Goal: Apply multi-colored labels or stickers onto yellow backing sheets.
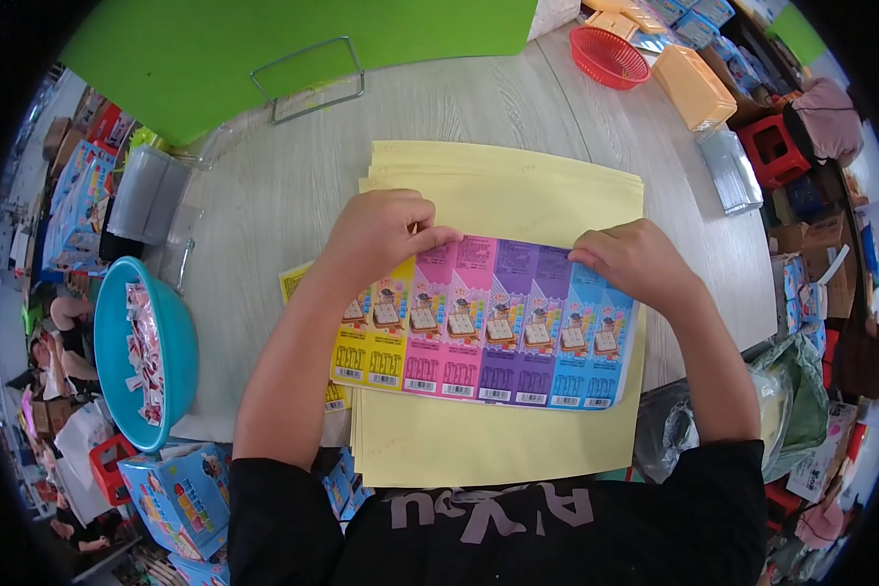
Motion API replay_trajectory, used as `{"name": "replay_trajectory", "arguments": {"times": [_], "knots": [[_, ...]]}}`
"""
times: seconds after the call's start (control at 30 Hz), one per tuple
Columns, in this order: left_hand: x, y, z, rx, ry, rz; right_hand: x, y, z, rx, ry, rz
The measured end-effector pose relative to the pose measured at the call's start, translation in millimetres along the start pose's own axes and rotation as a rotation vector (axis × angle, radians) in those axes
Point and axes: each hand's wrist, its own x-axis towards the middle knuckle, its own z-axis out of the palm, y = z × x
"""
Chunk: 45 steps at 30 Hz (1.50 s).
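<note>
A printed sheet (493,322) with yellow, pink, purple and blue bands lies over a stack of pale yellow paper (518,444). Its rows of small pictures and barcodes look like uncut labels. My left hand (386,230) pinches the sheet's far edge near the pink band, thumb stretched along it. At the far right corner, by the blue band, my right hand (637,259) grips the same edge with curled fingers. Part of another yellow printed sheet (334,398) shows under my left forearm, beside the stack.
To the left stands a teal basin (181,361) with small packets. Clear plastic boxes (149,195), a green board (293,49) and a wire frame (308,80) lie beyond it. A red basket (607,59) and an orange bin (695,88) sit far right; plastic bags (796,391) hang near right.
</note>
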Motion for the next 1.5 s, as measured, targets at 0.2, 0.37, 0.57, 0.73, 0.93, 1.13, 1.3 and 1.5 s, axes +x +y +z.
{"name": "replay_trajectory", "arguments": {"times": [0.2, 0.37, 0.57, 0.73, 0.93, 1.13, 1.3, 1.5], "knots": [[2, 3, 1, 0.013, 0.003, 0.025, 0, -3, -10, 0.100, -0.030, 0.079], [0, 0, -1, 0.074, 0.036, 0.058, 4, -5, -9, 0.088, -0.040, 0.077], [-4, -21, -2, 0.302, 0.104, 0.135, 3, -5, -15, 0.228, -0.104, 0.237], [-3, -30, -5, 0.204, -0.086, 0.095, 8, -7, -10, 0.363, -0.137, 0.254], [-2, -38, -3, 0.130, -0.102, 0.064, 17, -9, -9, 0.473, -0.194, 0.352], [4, -40, 9, 0.047, -0.051, 0.111, 14, 6, 2, 0.471, -0.201, 0.305], [3, -36, 4, 0.050, -0.055, 0.076, 11, 9, 6, 0.510, -0.187, 0.395], [2, -35, 3, 0.027, -0.020, 0.062, 8, 9, -2, 0.445, -0.121, 0.337]]}}
